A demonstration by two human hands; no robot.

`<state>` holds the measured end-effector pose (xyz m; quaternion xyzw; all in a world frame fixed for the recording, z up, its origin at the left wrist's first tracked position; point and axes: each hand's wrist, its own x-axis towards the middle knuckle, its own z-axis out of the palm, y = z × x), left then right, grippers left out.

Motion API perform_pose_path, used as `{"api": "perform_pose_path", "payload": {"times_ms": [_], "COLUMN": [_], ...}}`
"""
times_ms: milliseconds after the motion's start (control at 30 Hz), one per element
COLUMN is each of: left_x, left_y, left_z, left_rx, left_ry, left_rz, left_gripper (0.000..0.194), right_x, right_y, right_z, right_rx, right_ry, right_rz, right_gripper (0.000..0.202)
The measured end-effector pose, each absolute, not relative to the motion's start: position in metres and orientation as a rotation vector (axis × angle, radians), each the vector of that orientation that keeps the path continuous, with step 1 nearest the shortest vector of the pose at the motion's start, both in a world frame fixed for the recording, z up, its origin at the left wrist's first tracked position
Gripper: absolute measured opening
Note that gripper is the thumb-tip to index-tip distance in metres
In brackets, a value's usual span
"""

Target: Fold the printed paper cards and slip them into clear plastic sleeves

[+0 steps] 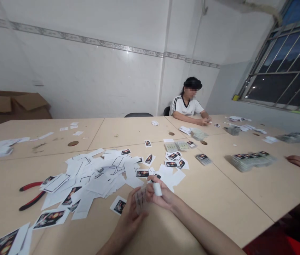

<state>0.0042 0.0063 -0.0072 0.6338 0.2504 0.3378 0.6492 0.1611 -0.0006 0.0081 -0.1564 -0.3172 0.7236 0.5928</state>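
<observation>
Hands hold clear packaging near cards partly covering red-handled tool.

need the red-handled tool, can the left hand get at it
Probably yes: only flat papers lie between the left hand and the red-handled tool, though that hand holds clear plastic.

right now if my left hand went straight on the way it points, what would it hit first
Likely your right hand, just past the clear plastic your left hand holds, though the depth between them is unclear.

Hands hold a clear pack beside scattered cards.
</observation>
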Motion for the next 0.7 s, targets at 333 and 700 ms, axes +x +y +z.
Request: {"api": "perform_pose_path", "payload": {"times_ms": [333, 700], "left_x": [0.007, 0.006], "left_y": [0.012, 0.016], "left_z": [-0.003, -0.013], "left_rx": [1.338, 1.289], "left_ry": [0.624, 0.597], "left_rz": [0.838, 0.803], "left_gripper": [0.054, 0.046], "right_x": [0.141, 0.134], "right_y": [-0.002, -0.006], "right_z": [0.005, 0.004], "right_rx": [-0.828, -0.994], "right_ry": [-0.961, -0.878], "right_rz": [1.145, 0.972], "right_gripper": [0.032, 0.047]}}
